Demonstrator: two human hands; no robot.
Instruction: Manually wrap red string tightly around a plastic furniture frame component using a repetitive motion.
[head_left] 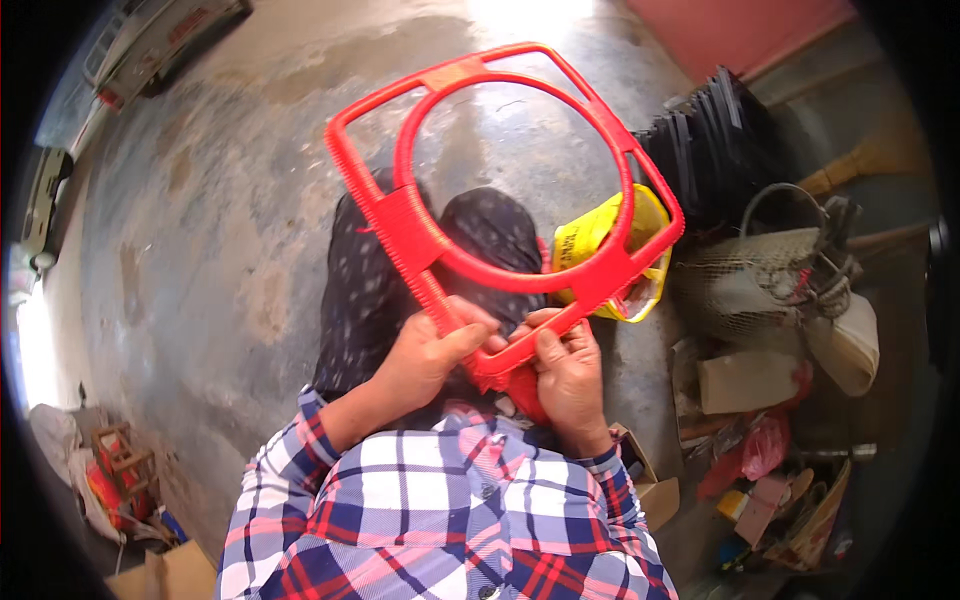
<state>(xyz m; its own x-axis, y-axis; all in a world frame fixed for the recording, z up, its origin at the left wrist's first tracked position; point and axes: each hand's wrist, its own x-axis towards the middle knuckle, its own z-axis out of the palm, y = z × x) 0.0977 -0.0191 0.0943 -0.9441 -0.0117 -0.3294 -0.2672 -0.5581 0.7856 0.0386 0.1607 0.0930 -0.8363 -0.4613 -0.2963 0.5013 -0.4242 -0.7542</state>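
A red frame, a rounded square with a round ring inside it, stands tilted above my lap. Red strip appears wound around its bars and joints. Its nearest corner lies between my hands, close to my plaid shirt. My left hand is closed on the left bar near that corner, thumb on top. On the other side of the corner, my right hand pinches the near bar between thumb and fingers. Some red material hangs below the corner by my right palm; its exact shape is partly hidden.
A yellow bag stands right of my knees, partly behind the frame. Farther right are a stack of black frames, a wire-mesh basket and a pink plastic bag. Cardboard lies at the lower left. A vehicle is at the far left.
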